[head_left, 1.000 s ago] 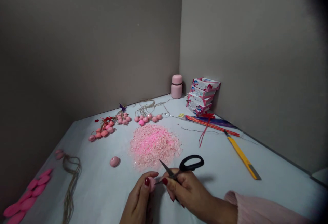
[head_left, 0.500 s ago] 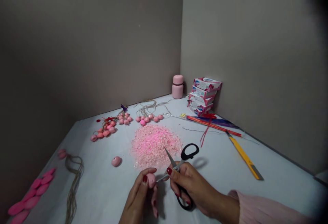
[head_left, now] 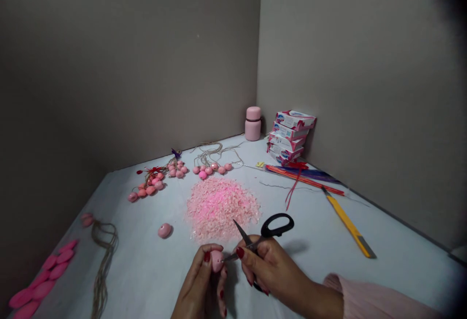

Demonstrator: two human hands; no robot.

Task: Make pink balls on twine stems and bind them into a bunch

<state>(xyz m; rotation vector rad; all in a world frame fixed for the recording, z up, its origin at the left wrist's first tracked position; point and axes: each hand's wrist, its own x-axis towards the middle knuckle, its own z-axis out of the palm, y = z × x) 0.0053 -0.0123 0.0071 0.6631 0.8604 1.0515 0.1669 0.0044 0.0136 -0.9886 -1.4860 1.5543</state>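
Observation:
Between the thumb and fingers of my left hand (head_left: pixel 199 280) is a round pink ball (head_left: pixel 217 261), soap-like, with a small hole in its side. My right hand (head_left: pixel 268 265) grips black-handled scissors (head_left: pixel 251 245), their blades spread apart. One blade's tip meets the ball at the hole; how deep it goes I cannot tell. The other blade points up and away, over the near edge of a heap of pink shavings (head_left: pixel 222 207). A second pink ball (head_left: pixel 165 230) lies alone on the white table to the left.
Strung pink balls with cords (head_left: pixel 148 187) lie at the back left. Bright pink oval pieces (head_left: pixel 44 287) and a bundle of twine (head_left: pixel 102 265) are at the left. A yellow cutter knife (head_left: pixel 348 221), stacked boxes (head_left: pixel 290 136) and a pink flask (head_left: pixel 253 124) stand or lie to the right and back.
The scissors have turned in my right hand, their upper handle loop shifting right and slightly down. The ball has turned a little, so its hole shows more clearly.

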